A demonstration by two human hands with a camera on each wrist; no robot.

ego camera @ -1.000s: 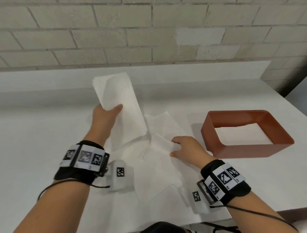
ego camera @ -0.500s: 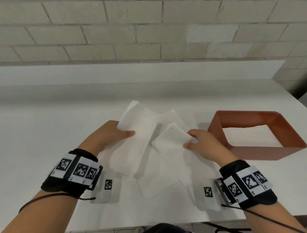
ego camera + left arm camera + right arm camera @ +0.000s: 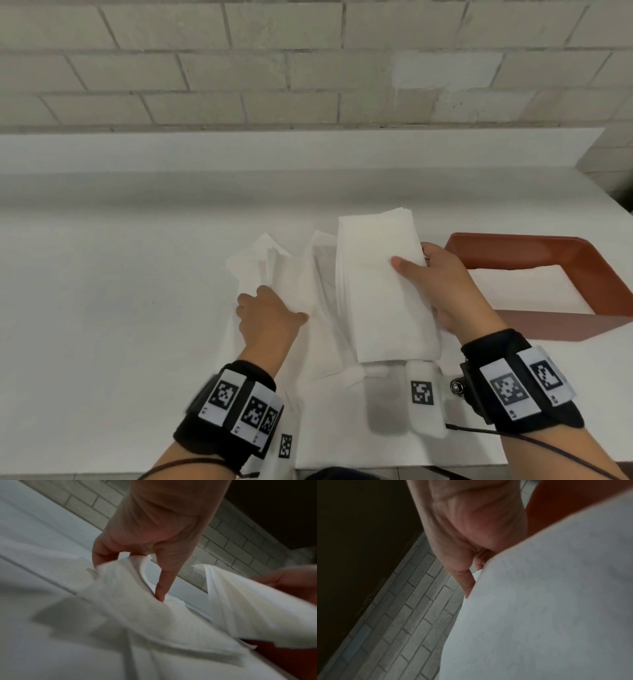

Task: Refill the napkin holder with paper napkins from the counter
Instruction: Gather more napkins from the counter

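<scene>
- The right hand (image 3: 445, 291), right of centre in the head view, grips a stack of folded white napkins (image 3: 380, 287), thumb lying across the top sheet and fingers hidden beneath; the stack is lifted and tilted above the bench (image 3: 102, 308).
- In the right wrist view the same stack (image 3: 547, 608) fills the lower right of the frame, with the right hand (image 3: 467, 540) curled onto its edge.
- The left hand (image 3: 270, 318), lower centre-left of the head view, pinches loose napkins (image 3: 270, 267) that lie spread on the bench; the left wrist view shows its fingers (image 3: 163, 582) curled into the crumpled paper (image 3: 130, 595).
- More napkins lie flat between the two hands, partly under the lifted stack.
- The red-brown napkin holder (image 3: 582, 260) sits on the bench at the right edge of the frame, just beside the right hand, with a white layer visible inside it.
- A pale brick wall (image 3: 308, 61) fills the top of the frame.
</scene>
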